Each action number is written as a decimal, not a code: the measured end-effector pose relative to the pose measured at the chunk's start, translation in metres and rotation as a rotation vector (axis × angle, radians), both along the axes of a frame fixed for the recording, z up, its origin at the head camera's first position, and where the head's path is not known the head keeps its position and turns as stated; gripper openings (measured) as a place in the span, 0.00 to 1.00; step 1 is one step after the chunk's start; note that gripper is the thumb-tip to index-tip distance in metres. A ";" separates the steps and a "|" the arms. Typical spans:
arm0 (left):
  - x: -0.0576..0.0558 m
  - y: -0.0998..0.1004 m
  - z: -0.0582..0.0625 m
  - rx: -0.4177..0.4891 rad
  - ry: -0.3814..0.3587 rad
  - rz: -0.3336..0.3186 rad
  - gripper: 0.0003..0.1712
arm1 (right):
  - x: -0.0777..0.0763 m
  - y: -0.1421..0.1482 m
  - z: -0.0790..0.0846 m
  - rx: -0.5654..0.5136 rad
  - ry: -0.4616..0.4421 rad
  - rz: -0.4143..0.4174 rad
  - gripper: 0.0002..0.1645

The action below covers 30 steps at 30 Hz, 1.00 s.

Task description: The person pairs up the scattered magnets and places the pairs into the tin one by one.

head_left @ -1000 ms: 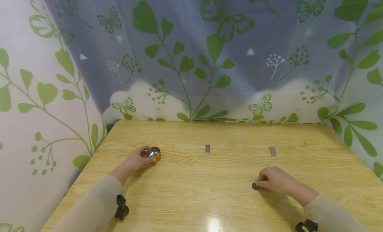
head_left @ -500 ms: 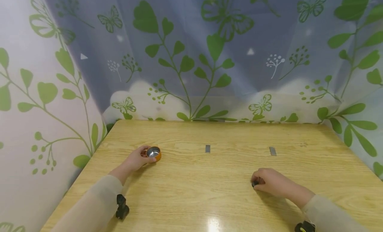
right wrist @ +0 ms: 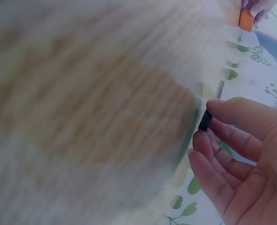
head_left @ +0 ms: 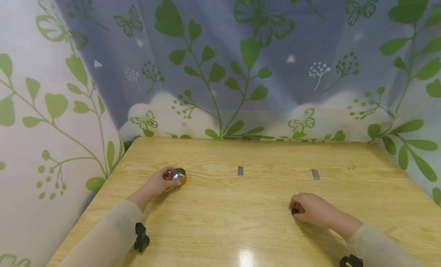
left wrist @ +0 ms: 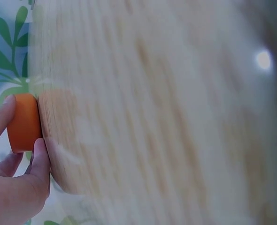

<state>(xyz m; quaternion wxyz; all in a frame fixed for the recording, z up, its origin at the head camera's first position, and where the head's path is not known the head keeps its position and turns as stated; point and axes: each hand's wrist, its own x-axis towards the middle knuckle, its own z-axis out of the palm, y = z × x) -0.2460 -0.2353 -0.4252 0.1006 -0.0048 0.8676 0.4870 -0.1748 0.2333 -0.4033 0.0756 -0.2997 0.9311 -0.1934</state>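
My left hand [head_left: 158, 182] grips a small orange cup [head_left: 177, 176] at the table's left side, its thumb and fingers on the outer wall. The cup stands upright, and its shiny metal inside shows. In the left wrist view the orange wall [left wrist: 25, 123] sits between thumb and fingers, low by the tabletop. Toward the front right, my right hand [head_left: 311, 209] pinches a small black round piece [head_left: 294, 212] on the table. From the right wrist, this piece [right wrist: 204, 121] looks short and thick, held between the fingertips, its kind not clear.
Two small flat grey rectangular plates lie farther back on the wooden table [head_left: 213, 217]: one plate [head_left: 240, 171] near the middle, the other plate [head_left: 315, 174] to the right. A leaf-patterned curtain [head_left: 220, 98] hangs along the back edge.
My right hand has shifted slightly left, and its fingers have moved from the side of the black round piece to close around it. The left hand and the cup have stayed in place.
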 end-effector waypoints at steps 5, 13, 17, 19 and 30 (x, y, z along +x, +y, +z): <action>0.001 0.001 0.000 -0.002 -0.003 0.000 0.38 | -0.002 -0.002 0.004 -0.001 0.016 -0.018 0.09; 0.001 0.000 0.000 -0.003 -0.009 0.000 0.38 | -0.008 -0.012 0.005 -0.024 0.095 0.020 0.08; 0.001 0.000 0.000 -0.012 -0.010 0.003 0.39 | -0.011 -0.020 0.007 -0.075 0.071 0.004 0.09; 0.000 0.000 0.000 -0.021 -0.007 -0.001 0.38 | -0.013 -0.023 0.008 -0.111 0.049 -0.013 0.09; 0.002 0.001 0.002 -0.024 -0.009 -0.003 0.39 | -0.025 -0.038 0.003 -0.302 -0.003 -0.078 0.15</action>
